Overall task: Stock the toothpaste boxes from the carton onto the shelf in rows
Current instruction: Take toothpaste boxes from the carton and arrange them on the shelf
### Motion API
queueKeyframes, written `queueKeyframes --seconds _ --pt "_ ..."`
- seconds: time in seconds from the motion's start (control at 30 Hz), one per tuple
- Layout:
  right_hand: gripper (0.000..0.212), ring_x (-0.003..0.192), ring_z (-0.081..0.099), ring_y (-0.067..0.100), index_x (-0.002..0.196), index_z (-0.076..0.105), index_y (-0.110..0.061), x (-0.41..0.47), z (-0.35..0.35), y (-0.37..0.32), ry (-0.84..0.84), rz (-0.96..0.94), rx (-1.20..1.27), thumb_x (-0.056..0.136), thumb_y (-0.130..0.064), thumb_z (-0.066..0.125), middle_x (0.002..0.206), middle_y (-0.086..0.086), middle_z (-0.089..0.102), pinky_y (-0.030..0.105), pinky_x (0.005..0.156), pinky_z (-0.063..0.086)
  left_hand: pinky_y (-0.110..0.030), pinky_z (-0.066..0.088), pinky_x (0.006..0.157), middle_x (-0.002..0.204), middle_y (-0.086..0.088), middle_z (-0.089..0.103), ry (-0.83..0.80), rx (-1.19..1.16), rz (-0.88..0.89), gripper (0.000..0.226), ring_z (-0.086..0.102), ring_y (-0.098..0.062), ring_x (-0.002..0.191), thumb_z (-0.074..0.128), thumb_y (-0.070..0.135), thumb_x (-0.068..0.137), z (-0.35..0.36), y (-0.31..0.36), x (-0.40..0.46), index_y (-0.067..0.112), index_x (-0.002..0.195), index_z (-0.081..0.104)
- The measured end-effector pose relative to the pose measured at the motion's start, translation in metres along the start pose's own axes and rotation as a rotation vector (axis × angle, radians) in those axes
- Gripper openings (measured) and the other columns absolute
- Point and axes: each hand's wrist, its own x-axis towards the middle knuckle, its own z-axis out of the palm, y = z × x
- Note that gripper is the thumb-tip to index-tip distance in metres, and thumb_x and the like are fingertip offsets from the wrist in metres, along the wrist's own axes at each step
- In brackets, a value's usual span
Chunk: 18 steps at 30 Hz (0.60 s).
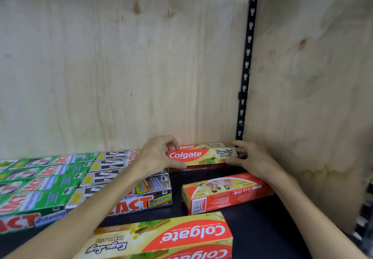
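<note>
While both hands hold one toothpaste box [201,156] at the back of the shelf [252,228], its long axis runs straight from hand to hand. Left hand [159,153] pinches the red end, thumb below, fingers curled over the top; right hand [249,157] clasps the yellow end. Box rests on another box — a third [194,146] lies just behind. Judgement: next move is a push away from both hands, toward the back wall [121,67]. Loose boxes [226,192] lie nearer the wrists — right arm closer.
</note>
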Motion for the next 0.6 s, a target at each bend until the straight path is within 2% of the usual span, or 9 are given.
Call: queueKeyframes --seconds 0.03,0.1,0.17,0.23,0.37,0.47,0.53,0.6 --pt "0.066 0.094 0.054 -0.006 0.146 0.05 -0.03 0.0 0.0 0.0 -0.009 0.002 0.005 0.086 -0.025 0.079 0.109 -0.023 0.062 0.012 0.073 0.037 -0.016 0.048 0.067 0.1 0.013 0.063 0.001 0.011 -0.001 0.052 0.061 -0.005 0.088 0.094 0.046 0.059 0.0 0.0 0.0 0.028 0.099 0.067" --pt "0.073 0.101 0.056 0.0 0.15 0.045 -0.028 -0.001 0.001 -0.002 -0.024 0.016 0.005 0.086 -0.026 0.08 0.123 -0.013 0.066 0.017 0.079 0.039 -0.014 0.043 0.065 0.1 0.012 0.065 0.004 0.049 -0.002 0.051 0.059 -0.002 0.086 0.091 0.049 0.061 0.0 0.0 0.001 0.026 0.102 0.07" --pt "0.082 0.118 0.057 0.011 0.154 0.037 -0.028 -0.002 0.0 -0.004 -0.021 0.039 -0.01 0.085 -0.029 0.08 0.14 -0.002 0.061 0.025 0.09 0.038 -0.018 0.047 0.07 0.103 0.01 0.068 0.009 0.076 -0.013 0.053 0.061 -0.005 0.09 0.089 0.053 0.063 0.001 0.0 0.001 0.024 0.106 0.074" --pt "0.083 0.123 0.057 0.015 0.156 0.034 -0.028 -0.001 0.0 -0.005 -0.027 0.049 -0.028 0.086 -0.03 0.079 0.141 0.0 0.06 0.028 0.092 0.037 -0.023 0.048 0.073 0.103 0.008 0.068 0.027 0.091 -0.039 0.053 0.06 -0.007 0.091 0.087 0.056 0.064 0.001 0.001 0.002 0.023 0.105 0.078" --pt "0.085 0.105 0.062 0.012 0.155 0.038 -0.026 0.003 0.0 -0.002 -0.012 0.08 -0.047 0.083 -0.03 0.083 0.126 0.002 0.068 0.032 0.093 0.046 -0.024 0.041 0.069 0.096 0.008 0.06 0.097 0.116 -0.052 0.045 0.054 -0.005 0.084 0.089 0.053 0.063 0.001 0.001 0.004 0.022 0.094 0.08" --pt "0.086 0.1 0.062 0.013 0.154 0.04 -0.025 0.011 -0.002 -0.002 -0.032 0.117 -0.103 0.081 -0.029 0.085 0.117 0.002 0.07 0.031 0.091 0.047 -0.015 0.038 0.063 0.099 0.01 0.06 0.065 0.078 -0.101 0.05 0.054 -0.002 0.085 0.09 0.049 0.065 0.001 -0.001 0.004 0.021 0.104 0.077" --pt "0.088 0.096 0.061 0.011 0.154 0.039 -0.025 0.018 -0.004 -0.004 -0.047 0.125 -0.159 0.079 -0.029 0.086 0.107 -0.002 0.069 0.03 0.085 0.044 -0.015 0.04 0.066 0.103 0.008 0.063 0.04 0.048 -0.13 0.052 0.057 -0.003 0.088 0.092 0.044 0.065 0.001 -0.003 0.008 0.02 0.108 0.076" --pt "0.089 0.094 0.062 0.01 0.153 0.039 -0.024 0.024 -0.002 -0.005 -0.052 0.12 -0.184 0.078 -0.028 0.087 0.102 -0.004 0.068 0.029 0.083 0.044 -0.018 0.042 0.075 0.103 0.006 0.065 0.034 0.02 -0.149 0.052 0.059 -0.006 0.092 0.093 0.041 0.064 0.001 -0.005 0.009 0.018 0.108 0.076"
